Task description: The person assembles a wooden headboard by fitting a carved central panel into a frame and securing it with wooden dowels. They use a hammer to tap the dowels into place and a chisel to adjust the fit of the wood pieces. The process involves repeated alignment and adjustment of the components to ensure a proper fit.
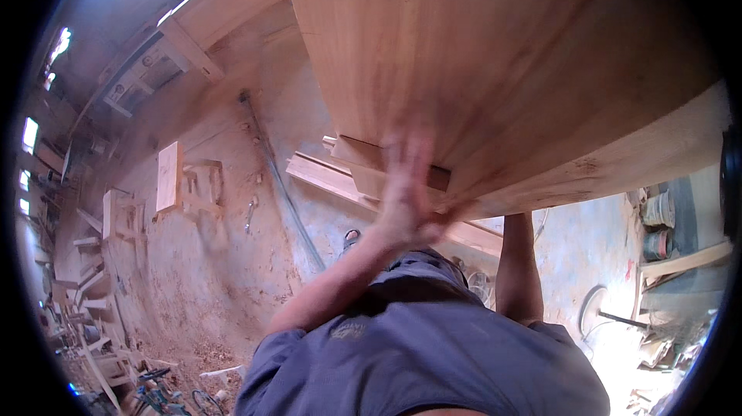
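Note:
A large light-brown wooden panel [495, 68] fills the upper right, tilted above the floor in front of me. My left hand [408, 192] is at its near left edge, blurred by motion, with its fingers stretched out and the thumb apart. Beneath that hand lies a short wooden block [362, 153] against the panel's edge; whether the hand presses on it or only passes over it, I cannot tell. My right forearm [519, 277] reaches up to the panel's underside. The panel hides the right hand and whatever it touches.
Wooden boards [328, 176] lie below the panel. A long pipe-like bar [282, 184] crosses the dusty floor to the left, near a small wrench [249, 215]. Wooden frames [182, 180] stand farther left. Buckets [658, 211] and a round-based stand [593, 309] are at right.

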The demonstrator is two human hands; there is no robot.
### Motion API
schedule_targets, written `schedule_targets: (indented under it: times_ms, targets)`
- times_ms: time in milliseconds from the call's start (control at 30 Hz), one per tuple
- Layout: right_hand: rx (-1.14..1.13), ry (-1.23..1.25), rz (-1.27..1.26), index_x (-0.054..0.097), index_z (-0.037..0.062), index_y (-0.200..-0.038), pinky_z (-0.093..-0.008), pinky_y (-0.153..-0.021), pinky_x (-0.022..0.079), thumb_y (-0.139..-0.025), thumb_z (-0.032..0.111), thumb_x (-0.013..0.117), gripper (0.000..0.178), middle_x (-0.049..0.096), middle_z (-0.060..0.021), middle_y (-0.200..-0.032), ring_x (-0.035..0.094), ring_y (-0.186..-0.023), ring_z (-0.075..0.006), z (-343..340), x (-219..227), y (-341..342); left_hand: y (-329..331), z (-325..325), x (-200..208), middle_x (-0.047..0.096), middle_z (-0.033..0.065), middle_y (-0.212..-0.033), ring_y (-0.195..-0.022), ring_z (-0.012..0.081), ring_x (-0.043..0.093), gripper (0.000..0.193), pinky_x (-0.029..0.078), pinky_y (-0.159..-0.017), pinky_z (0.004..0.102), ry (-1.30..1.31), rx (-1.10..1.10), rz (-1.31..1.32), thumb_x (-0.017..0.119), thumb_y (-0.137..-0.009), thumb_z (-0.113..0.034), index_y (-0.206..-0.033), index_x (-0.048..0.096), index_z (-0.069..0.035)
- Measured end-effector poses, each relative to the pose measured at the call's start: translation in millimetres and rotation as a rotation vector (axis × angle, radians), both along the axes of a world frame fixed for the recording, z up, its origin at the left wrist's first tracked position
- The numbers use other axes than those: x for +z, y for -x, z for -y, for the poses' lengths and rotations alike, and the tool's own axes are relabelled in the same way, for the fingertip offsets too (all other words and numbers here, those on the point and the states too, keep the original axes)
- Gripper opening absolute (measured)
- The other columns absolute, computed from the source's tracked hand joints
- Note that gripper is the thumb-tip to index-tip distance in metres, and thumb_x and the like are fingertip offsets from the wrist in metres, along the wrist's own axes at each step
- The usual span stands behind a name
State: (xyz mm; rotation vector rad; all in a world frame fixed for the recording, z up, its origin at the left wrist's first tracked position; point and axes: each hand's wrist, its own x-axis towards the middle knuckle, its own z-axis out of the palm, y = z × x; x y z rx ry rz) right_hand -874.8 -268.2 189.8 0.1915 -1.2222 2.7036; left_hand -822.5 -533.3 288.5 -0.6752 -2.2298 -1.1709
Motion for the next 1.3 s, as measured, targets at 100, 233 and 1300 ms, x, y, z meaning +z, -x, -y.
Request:
schedule_targets:
  times_ms: [100,233,1300]
  targets:
    - [0.037,-0.045,0.077,0.056,0.0039,-0.123,-0.0372,-0.093,0.048,-0.104,0.043,0.033,0.049,0.061,-0.0117,-0.117,0.058,-0.109,-0.0205,25,-5,-20,-15,-40,49,0.021,0.0277,-0.152,-0.141,0.0391,0.023,0.121,0.021,-0.114,0.0484,-0.028,-0.139,0.014,0.084,-0.069,-0.046,-0.149,0.011,0.008]
    - [0.088,-0.099,0.135,0.057,0.0034,-0.121,-0.0364,-0.092,0.049,-0.104,0.043,0.033,0.049,0.063,-0.0118,-0.115,0.059,-0.107,-0.0198,64,-6,-21,-33,-43,46,0.030,0.0274,-0.145,-0.137,0.0349,0.033,0.121,0.032,-0.109,0.0484,-0.269,-0.098,0.061,0.090,-0.064,-0.039,-0.146,0.012,0.004]
    - [0.953,-0.666,0.013,0.069,0.0004,-0.103,-0.0316,-0.087,0.047,-0.099,0.028,0.053,0.033,0.069,-0.0104,-0.099,0.061,-0.097,-0.0183,238,-82,43,-141,135,-9,0.051,0.0190,-0.126,-0.115,0.0287,0.054,0.078,0.047,-0.098,0.0425,-0.663,0.893,-0.289,0.067,-0.079,-0.050,-0.130,0.044,0.004]
